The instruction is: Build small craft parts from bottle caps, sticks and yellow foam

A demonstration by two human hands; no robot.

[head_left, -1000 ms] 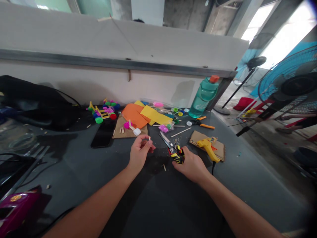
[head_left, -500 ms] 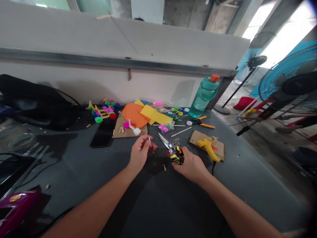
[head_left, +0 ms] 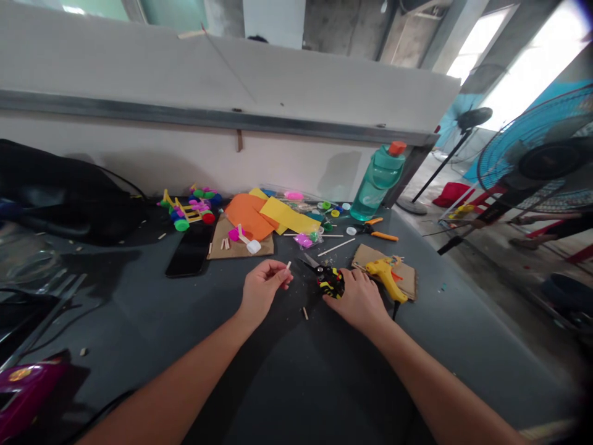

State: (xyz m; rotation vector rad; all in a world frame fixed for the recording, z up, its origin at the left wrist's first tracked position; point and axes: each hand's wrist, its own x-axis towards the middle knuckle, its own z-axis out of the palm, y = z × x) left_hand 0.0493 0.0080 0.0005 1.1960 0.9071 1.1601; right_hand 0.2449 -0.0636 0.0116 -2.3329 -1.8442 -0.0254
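Between the thumb and fingers of my left hand [head_left: 263,289] is a short wooden stick piece [head_left: 288,266]. My right hand [head_left: 359,298] lies over the handles of black, yellow and red scissors [head_left: 330,281], whose blades point up and left. Another small stick piece [head_left: 305,313] lies on the dark table [head_left: 296,383] between my hands. Behind my left hand, a cardboard sheet [head_left: 217,248] carries short stick pieces [head_left: 225,244], orange paper [head_left: 245,216] and a white-and-pink part [head_left: 252,246].
A yellow glue gun [head_left: 386,276] rests on cardboard at the right. Farther back are a teal bottle [head_left: 377,185], orange-handled pliers [head_left: 384,236], yellow paper [head_left: 290,216] and colourful wheeled models [head_left: 185,213]. A black phone [head_left: 188,253] lies left of the cardboard sheet.
The scissors have turned and their blades now look closer together. My right hand's fingers have spread flatter over the handles. The stick piece in my left hand is tilted differently.
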